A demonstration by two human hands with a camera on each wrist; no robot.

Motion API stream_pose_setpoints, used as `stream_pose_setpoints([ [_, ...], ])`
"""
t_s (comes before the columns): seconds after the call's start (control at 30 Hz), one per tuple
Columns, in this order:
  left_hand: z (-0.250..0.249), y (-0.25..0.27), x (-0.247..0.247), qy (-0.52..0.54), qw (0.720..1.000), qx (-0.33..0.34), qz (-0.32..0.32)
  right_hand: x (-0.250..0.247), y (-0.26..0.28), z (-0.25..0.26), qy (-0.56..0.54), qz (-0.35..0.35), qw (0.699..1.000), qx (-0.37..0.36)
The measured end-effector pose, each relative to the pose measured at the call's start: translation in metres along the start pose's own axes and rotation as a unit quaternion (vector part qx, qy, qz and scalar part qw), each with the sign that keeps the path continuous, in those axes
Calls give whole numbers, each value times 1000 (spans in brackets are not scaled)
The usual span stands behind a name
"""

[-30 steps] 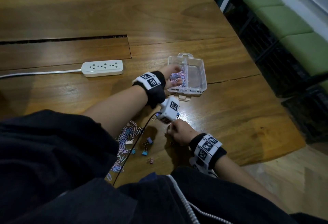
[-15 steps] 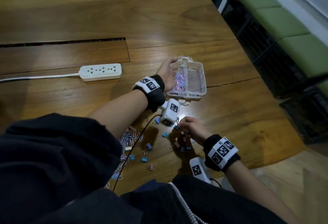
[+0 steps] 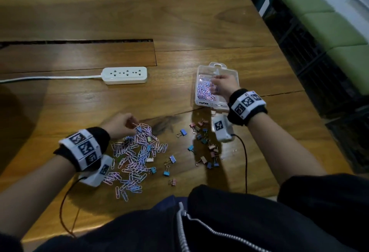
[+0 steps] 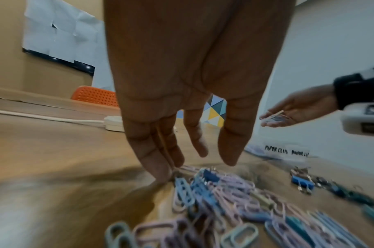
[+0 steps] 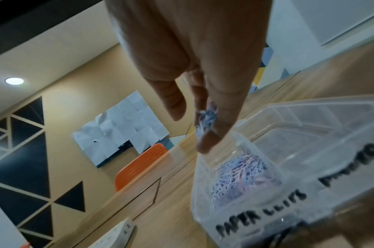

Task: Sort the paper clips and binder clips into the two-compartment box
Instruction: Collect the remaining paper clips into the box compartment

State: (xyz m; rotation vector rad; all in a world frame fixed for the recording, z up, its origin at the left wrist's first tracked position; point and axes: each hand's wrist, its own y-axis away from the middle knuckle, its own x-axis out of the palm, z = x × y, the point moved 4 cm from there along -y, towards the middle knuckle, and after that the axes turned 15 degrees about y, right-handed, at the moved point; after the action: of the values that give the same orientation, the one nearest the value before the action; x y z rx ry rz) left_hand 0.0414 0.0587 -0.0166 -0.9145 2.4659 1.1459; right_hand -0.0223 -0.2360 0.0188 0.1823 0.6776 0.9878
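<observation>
A clear two-compartment box (image 3: 201,102) stands on the wooden table, labelled PAPER CLIPS and BINDER. Its left compartment holds pastel paper clips (image 3: 203,91), which also show in the right wrist view (image 5: 245,171). My right hand (image 3: 214,85) hovers over that compartment, holding a small bunch of paper clips (image 5: 207,117) in its fingers. A loose pile of paper clips (image 3: 135,157) lies near me on the left. My left hand (image 3: 134,124) reaches down with straight fingers (image 4: 160,172) that touch the pile's far edge. Several binder clips (image 3: 203,141) are scattered in front of the box.
A white power strip (image 3: 124,75) with its cord lies left of the box. Black cables (image 3: 244,159) trail from both wrist cameras across the near table. The table's edge runs close on the right, with green benches (image 3: 329,27) beyond.
My left hand has left the box and come back to the paper clip pile. My right hand has risen from the binder clips near me to above the box's left compartment.
</observation>
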Motion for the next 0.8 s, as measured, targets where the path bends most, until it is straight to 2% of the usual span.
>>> stream_pose_setpoints([
  [0.07, 12, 4, 2, -36, 999, -5, 0, 0, -7, 5, 41, 11, 999, 3],
  [0.13, 21, 6, 5, -64, 998, -2, 2, 3, -1, 7, 138, 17, 990, -24],
  [0.23, 28, 10, 9, -73, 997, -6, -17, 11, 21, -2, 207, -43, 973, -97],
  [0.27, 30, 12, 10, -76, 997, -7, -23, 17, 30, -9, 220, -42, 967, -118],
  [0.37, 32, 18, 13, -123, 992, 0, -26, 45, 58, -40, 329, 34, 933, -138],
  [0.47, 36, 20, 18, -155, 988, 3, -15, 60, 71, -69, 400, 57, 907, -119],
  [0.6, 30, 21, 30, -168, 985, 21, -32, 56, 75, -91, 393, 48, 915, -72],
  [0.7, 25, 20, 37, -164, 984, 45, -48, 46, 78, -101, 378, 31, 923, -63],
  [0.8, 21, 19, 45, -131, 989, 66, -33, 38, 79, -110, 335, 30, 940, -54],
])
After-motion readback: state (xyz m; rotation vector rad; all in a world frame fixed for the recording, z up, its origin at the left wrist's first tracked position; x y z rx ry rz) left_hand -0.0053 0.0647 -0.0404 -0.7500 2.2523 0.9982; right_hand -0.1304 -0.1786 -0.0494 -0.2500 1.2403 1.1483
